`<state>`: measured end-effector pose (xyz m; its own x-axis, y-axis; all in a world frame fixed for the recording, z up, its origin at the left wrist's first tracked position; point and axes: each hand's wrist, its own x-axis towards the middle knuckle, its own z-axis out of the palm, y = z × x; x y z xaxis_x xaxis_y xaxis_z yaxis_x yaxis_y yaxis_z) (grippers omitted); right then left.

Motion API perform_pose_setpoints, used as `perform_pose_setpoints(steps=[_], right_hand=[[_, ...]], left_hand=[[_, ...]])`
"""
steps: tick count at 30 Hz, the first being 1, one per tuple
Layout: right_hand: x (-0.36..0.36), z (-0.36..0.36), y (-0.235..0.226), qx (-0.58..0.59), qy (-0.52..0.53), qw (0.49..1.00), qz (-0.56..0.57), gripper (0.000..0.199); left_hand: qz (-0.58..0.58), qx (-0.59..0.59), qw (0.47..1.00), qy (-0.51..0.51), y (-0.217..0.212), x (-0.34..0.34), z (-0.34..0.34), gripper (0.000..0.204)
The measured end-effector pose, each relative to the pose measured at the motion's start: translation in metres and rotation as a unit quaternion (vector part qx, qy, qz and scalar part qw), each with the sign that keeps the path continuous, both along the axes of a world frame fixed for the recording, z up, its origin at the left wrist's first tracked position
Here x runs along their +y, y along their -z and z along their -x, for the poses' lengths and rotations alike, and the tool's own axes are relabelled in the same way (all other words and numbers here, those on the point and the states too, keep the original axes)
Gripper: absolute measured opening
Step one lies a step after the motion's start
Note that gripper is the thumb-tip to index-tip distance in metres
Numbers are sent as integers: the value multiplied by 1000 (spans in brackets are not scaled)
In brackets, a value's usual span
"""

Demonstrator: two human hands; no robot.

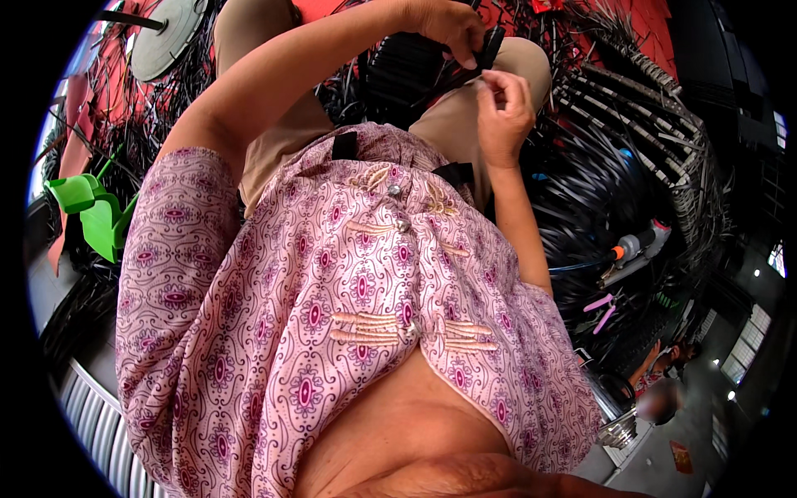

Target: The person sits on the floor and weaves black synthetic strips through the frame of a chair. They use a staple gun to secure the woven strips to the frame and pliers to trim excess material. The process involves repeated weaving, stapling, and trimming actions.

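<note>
On my lap, between my knees, lies a dark piece of woven black strips (403, 79). My left hand (452, 31) reaches over it from the upper left, fingers bent and closed at a narrow black woven band (492, 48) by my right knee. Just below, my right hand (506, 104) pinches with thumb and forefinger at what looks like a thin black strip. The strip's ends are hard to make out against the dark weave. The two hands almost meet.
Bundles of loose black strips (598, 178) and a strip-wrapped frame (635, 100) lie at my right. Beside them are a grey-and-orange hand tool (639, 245) and pink-handled snips (601, 313). At left stand a green dustpan (100, 220) and a round grey base (170, 41). Another person (660, 369) sits behind.
</note>
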<state>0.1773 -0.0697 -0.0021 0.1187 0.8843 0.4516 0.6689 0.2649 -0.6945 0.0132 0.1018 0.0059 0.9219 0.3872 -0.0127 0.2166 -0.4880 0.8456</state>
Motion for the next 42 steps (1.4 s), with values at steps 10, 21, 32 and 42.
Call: perform_pose_setpoints(steps=[10,21,32,42], right_hand=[[14,18,1,-227,-114,949,-184,21],[115,-29,-31,-179,-167,969,-35,26],[164,-23,-20,-49,-243,897,367,14],[161,-24,-8,-79,-110,966,219,23]], left_hand=[[327,59,941,-59,-16,-2,-2,73],[82,-307,846,-428,-4,-26,-8,21],[-412,-100,883,-200,8,-62,29,37],[-331,-42,933,-137,2,-45,20,35]])
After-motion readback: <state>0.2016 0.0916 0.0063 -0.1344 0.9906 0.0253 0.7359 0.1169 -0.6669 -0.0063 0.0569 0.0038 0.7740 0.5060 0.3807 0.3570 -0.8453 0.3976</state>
